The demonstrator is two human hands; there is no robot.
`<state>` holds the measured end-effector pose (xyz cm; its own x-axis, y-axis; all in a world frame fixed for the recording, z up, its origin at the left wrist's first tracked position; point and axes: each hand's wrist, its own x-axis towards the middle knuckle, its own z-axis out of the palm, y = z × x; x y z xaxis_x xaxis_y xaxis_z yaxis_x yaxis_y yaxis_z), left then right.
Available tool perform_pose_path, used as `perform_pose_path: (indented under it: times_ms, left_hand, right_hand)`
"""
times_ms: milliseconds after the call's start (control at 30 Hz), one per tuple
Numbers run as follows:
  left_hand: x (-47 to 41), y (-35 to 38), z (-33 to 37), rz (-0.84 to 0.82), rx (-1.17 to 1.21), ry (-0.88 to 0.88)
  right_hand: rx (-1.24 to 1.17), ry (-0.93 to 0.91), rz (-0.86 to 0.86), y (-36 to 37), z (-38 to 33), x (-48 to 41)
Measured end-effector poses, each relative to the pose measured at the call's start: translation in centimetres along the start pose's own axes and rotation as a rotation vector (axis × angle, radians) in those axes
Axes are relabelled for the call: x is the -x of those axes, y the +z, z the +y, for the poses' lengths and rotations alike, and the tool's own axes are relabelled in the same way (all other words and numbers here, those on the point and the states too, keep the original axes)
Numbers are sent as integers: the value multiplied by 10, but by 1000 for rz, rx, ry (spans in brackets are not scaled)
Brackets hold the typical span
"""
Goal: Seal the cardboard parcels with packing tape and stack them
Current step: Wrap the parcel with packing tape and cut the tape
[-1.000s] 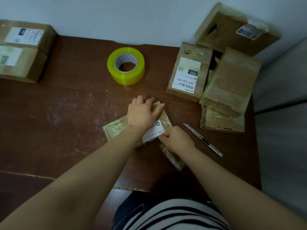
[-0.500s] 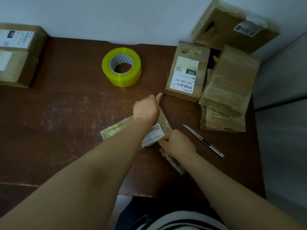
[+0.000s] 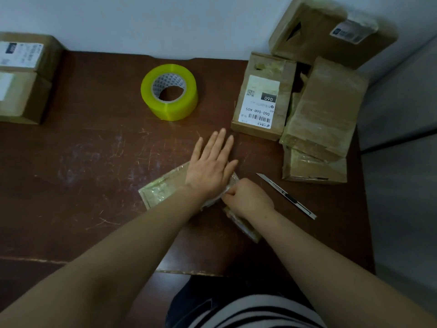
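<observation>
- Head view, looking down on a scratched brown desk (image 3: 82, 162). A flat parcel (image 3: 163, 190) wrapped in glossy tape lies near the front middle, and most of it is hidden beneath the two hands.
- The left hand (image 3: 210, 166) lies palm down on the flat parcel. Its grip is wide, the fingers straight and close together, their tips reaching past the parcel's far edge over bare desk.
- The right hand (image 3: 248, 198) has a narrow grip, fingers curled and pinching the crinkled right edge of the flat parcel. Whether tape or wrapping sits between the fingertips cannot be told.
- A brown strip (image 3: 246, 230) shows below the right wrist. It may be part of the same parcel or a separate piece; it is too covered to say.
- A utility knife (image 3: 287, 196) lies slantwise on the desk just right of the right hand, apart from it.
- A yellow tape roll (image 3: 169, 91) lies flat on its side farther back, well apart from the hands.
- At back right a labelled parcel (image 3: 262, 98) lies flat, its print upside down; the number 060 is readable and the small print is not.
- Beside it sits a loose pile of parcels (image 3: 324, 107), overlapping so that the lower ones are partly hidden. One more parcel (image 3: 331, 31) leans at the wall, its top cut off by the frame.
- Two stacked parcels (image 3: 21, 76) sit at the far left, cut off by the edge, their labels blurred.
- A striped shirt (image 3: 255, 311) fills the bottom edge.
</observation>
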<state>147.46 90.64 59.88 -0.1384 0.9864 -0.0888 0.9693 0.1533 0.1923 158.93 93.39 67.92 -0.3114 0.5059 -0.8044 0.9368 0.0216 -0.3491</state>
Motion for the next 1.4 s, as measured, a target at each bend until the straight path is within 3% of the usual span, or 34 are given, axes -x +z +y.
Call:
perform_pose_path:
  times_ms: [100, 233, 367, 467, 600, 733, 900, 1033, 1067, 1167, 1300, 1400]
  left_hand:
    - [3, 1, -8, -25, -42, 15]
    - [11, 3, -25, -22, 1, -209]
    - [11, 1, -21, -33, 33, -245]
    - [11, -6, -19, -78, 8, -257]
    - [62, -19, 3, 58, 16, -103]
    - [108, -8, 19, -203, -37, -174]
    - [94, -25, 30, -70, -82, -282]
    - [97, -57, 23, 77, -31, -183]
    - [97, -63, 22, 113, -50, -181]
    - [89, -69, 15, -23, -167, -281]
    - [77, -72, 6, -68, -164, -322]
    - [75, -73, 5, -91, -120, -329]
  right_hand:
    - [-12, 1, -35, -3, -2, 3]
    - [21, -56, 19, 1, 4, 5]
    - [21, -69, 36, 4, 5, 3]
    - [11, -79, 41, 5, 6, 2]
    - [-30, -86, 80, 6, 11, 0]
    - [-197, -110, 39, 4, 14, 5]
    - [-416, -125, -31, -14, 14, 29]
    - [-492, -303, -60, -25, 8, 47]
    - [-503, -368, -54, -24, 8, 48]
    - [-391, -509, 15, -12, 11, 48]
    - [-398, -463, 205, 4, 21, 35]
    - [-412, -401, 237, 18, 28, 28]
